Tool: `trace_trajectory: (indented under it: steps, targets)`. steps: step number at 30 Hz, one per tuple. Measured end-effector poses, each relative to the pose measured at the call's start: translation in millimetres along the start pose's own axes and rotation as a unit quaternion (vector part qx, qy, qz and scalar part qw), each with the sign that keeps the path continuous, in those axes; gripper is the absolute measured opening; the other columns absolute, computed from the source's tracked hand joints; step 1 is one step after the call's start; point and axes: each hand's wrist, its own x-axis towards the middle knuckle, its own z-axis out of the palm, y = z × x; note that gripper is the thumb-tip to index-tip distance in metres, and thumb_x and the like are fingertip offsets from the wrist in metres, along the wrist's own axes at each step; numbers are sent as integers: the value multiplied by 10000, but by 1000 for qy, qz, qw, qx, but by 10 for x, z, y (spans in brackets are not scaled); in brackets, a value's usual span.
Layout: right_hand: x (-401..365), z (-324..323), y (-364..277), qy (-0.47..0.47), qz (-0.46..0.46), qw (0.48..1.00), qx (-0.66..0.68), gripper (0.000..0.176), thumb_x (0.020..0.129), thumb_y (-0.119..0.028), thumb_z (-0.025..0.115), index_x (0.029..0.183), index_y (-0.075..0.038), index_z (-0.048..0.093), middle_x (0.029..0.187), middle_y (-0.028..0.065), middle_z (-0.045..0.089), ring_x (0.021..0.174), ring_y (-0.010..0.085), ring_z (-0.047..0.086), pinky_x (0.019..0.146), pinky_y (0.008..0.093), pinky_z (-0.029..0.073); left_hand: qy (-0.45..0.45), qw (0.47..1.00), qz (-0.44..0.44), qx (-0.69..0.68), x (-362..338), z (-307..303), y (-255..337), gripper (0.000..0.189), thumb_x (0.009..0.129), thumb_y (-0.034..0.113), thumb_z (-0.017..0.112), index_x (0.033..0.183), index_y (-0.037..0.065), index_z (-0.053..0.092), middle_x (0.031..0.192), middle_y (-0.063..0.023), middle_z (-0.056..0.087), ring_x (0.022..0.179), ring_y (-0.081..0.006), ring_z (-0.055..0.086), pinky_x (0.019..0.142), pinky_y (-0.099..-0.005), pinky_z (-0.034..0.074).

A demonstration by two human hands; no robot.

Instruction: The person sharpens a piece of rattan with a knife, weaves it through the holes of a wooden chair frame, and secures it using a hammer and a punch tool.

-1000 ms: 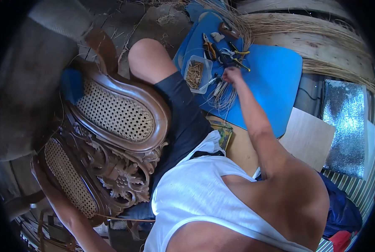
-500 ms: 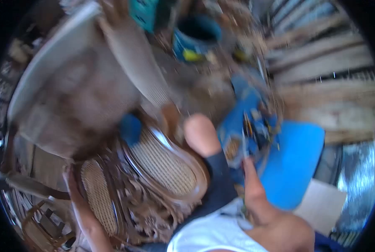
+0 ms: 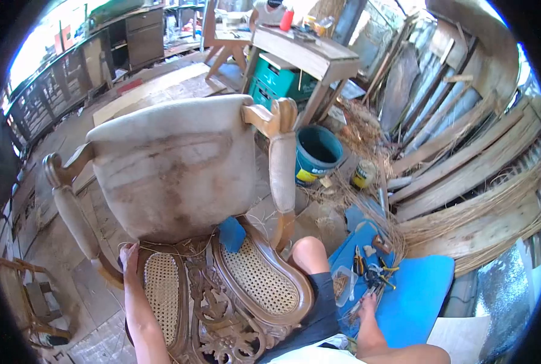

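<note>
The brown panel point(image 3: 219, 310) at lower centre shows glossy scrolled carving and pale cane insets point(image 3: 259, 284), with the left hand point(image 3: 129, 256) at its upper-left edge, the right hand point(image 3: 367, 305) near pliers point(image 3: 359, 265), and whether either grip is closed I cannot tell.

The caned panel point(image 3: 228, 279) is before the armchair point(image 3: 176, 164), left of the mat point(image 3: 416, 288) with pliers point(image 3: 359, 264) on it

Blue board point(image 3: 421, 282) holds tub point(image 3: 352, 284), pliers point(image 3: 359, 264) — seemingly several.
</note>
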Motion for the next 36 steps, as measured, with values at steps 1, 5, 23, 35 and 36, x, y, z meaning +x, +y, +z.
trace_trajectory:
  steps: [1, 5, 23, 35, 36]
  targets:
    - [-35, -8, -212, 34, 2, 999, 39, 175, 947, -172, 580, 1101, -87, 575, 808, 51, 598, 648, 152, 590, 524, 310, 464, 16, 1000, 12, -3, -23, 22, 18, 414, 808, 396, 653, 898, -1, 730, 811, -186, 711, 794, -304, 690, 756, -408, 515]
    - [441, 0, -754, 104, -149, 963, -197, 97, 937, -168, 586, 985, -97, 541, 703, 38, 543, 532, 143, 545, 419, 297, 415, 35, 999, 1, -7, -84, 56, 89, 381, 813, 379, 646, 895, 18, 737, 790, -185, 707, 780, -322, 688, 752, -414, 517]
    - [-3992, 3184, -2307, -668, -162, 709, -157, 402, 1018, -96, 488, 1405, -5, 427, 840, 17, 544, 591, 55, 498, 495, 211, 415, -47, 996, -32, 74, -198, -157, 436, 485, 794, 450, 587, 1071, 77, 725, 1126, -197, 691, 1102, -356, 640, 956, -409, 491]
    - [-4557, 4733, -1033, -571, -454, 645, -229, 347, 1003, -177, 528, 1347, -136, 504, 765, 146, 665, 647, 273, 673, 598, 401, 523, -44, 994, -87, 51, -171, -107, 408, 457, 797, 443, 632, 1064, 90, 742, 1156, -167, 698, 1124, -338, 640, 973, -393, 488]
    - [-4608, 4737, -1016, -564, -487, 632, -214, 338, 999, -170, 530, 1334, -128, 509, 782, 192, 672, 689, 341, 693, 617, 438, 525, -45, 994, -90, 45, -179, -111, 415, 460, 797, 445, 630, 1072, 93, 741, 1159, -163, 698, 1125, -337, 640, 975, -392, 488]
